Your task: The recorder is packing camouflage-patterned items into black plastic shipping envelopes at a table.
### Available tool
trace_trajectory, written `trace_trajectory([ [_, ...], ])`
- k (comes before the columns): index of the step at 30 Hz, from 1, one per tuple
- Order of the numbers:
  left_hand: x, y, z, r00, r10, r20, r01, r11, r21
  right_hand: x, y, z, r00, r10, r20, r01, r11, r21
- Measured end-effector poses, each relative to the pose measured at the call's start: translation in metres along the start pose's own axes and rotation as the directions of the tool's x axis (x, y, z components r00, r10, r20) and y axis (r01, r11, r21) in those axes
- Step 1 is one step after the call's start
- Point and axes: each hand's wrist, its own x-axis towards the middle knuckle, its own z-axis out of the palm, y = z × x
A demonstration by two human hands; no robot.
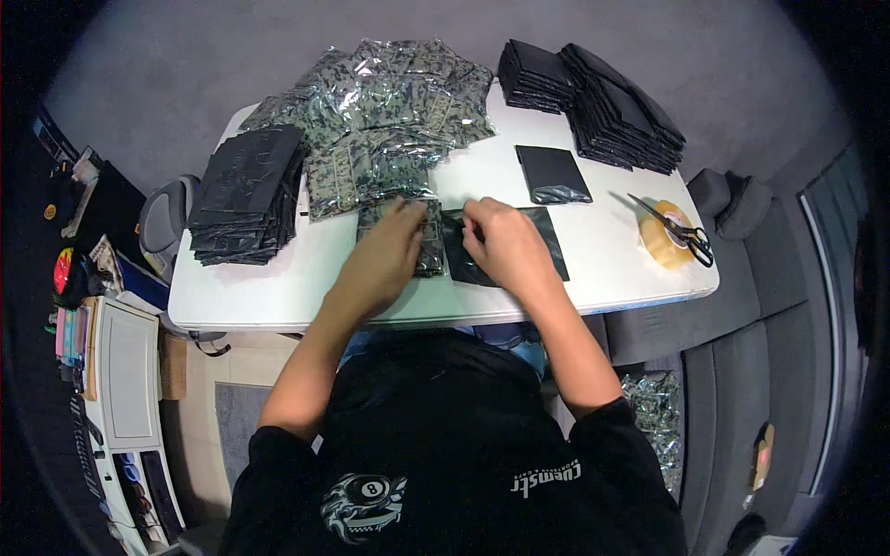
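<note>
My left hand is over a folded camouflage packet in clear plastic near the table's front edge. Its fingers lie across the packet's upper part, and its grip on it is unclear. Just to the right, a flat black plastic mailer bag lies on the white table. Above that bag's left half is my right hand, fingers curled and thumb close to them. Whether they pinch the bag is hidden. Behind the right hand lies a filled black packet with a shiny folded end.
Camouflage packets in clear wrap spread over the table's back left. A stack of black mailer bags stands left. Stacks of black packets occupy the back right. Black-handled scissors lie on a tape roll. A grey sofa is at right.
</note>
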Motion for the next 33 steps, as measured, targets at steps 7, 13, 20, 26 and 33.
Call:
trace_trajectory([
  [7, 0.002, 0.003, 0.011, 0.985, 0.047, 0.165, -0.098, 0.944, 0.315, -0.003, 0.003, 0.002, 0.977, 0.206, 0.054, -0.21, 0.971, 0.111],
  [13, 0.002, 0.007, 0.009, 0.978, 0.005, 0.209, -0.085, 0.924, 0.372, -0.018, 0.004, 0.021, 0.938, 0.338, 0.082, -0.347, 0.925, 0.156],
  [20, -0.013, 0.004, 0.011, 0.992, 0.05, 0.117, -0.089, 0.93, 0.357, -0.019, 0.003, 0.018, 0.937, 0.35, -0.016, -0.341, 0.921, 0.186],
  [26, 0.018, 0.004, -0.035, 0.978, -0.055, 0.2, 0.022, 0.986, 0.166, -0.013, 0.006, 0.012, 0.945, 0.328, 0.015, -0.327, 0.935, 0.135],
  [33, 0.049, -0.024, -0.033, 0.969, 0.036, 0.244, -0.076, 0.985, 0.155, -0.009, 0.003, 0.006, 0.921, 0.346, 0.177, -0.364, 0.928, 0.075],
])
